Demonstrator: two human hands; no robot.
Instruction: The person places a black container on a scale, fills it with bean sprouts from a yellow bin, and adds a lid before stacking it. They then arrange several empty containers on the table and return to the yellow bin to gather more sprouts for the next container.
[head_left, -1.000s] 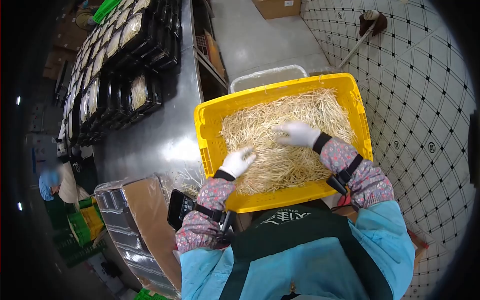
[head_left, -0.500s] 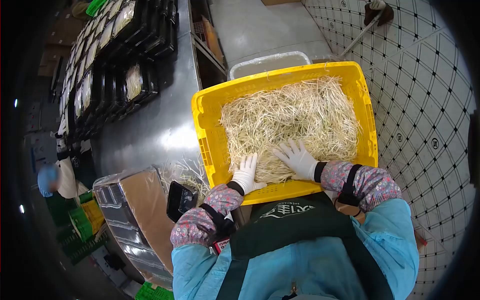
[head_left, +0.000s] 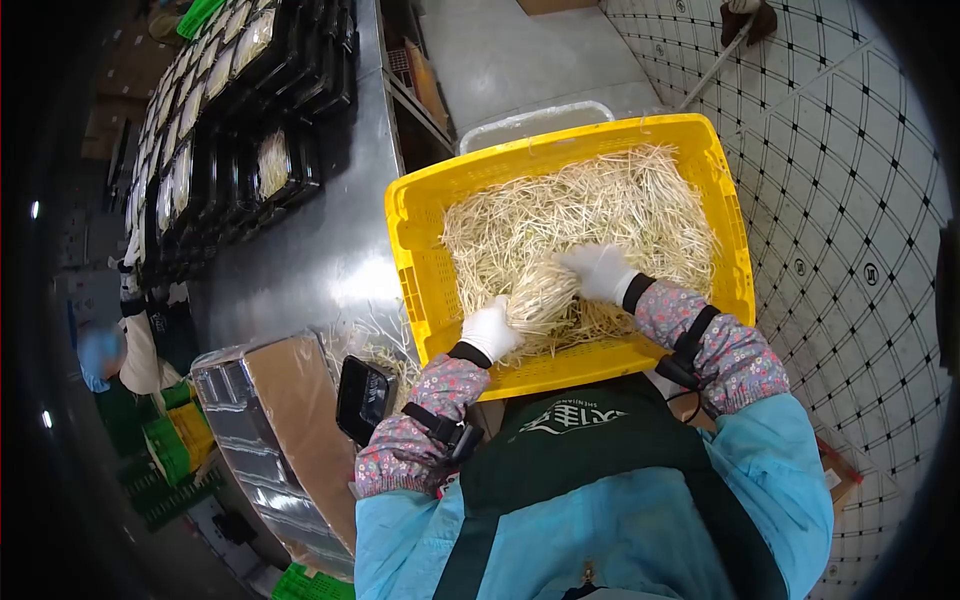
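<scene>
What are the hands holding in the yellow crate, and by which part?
A bunch of sprouts, gathered between both hands in the crate: the left hand grips its near end, the right hand clasps its far end.

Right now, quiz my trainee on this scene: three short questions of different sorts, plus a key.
1. True or false: the yellow crate is empty.
2. What do the left hand and right hand clutch between them? A) pale sprouts B) a green bottle C) a knife
3. What colour are the trays on the steel table?
Key: 1 false, it holds pale sprouts; 2 A; 3 black.
</scene>
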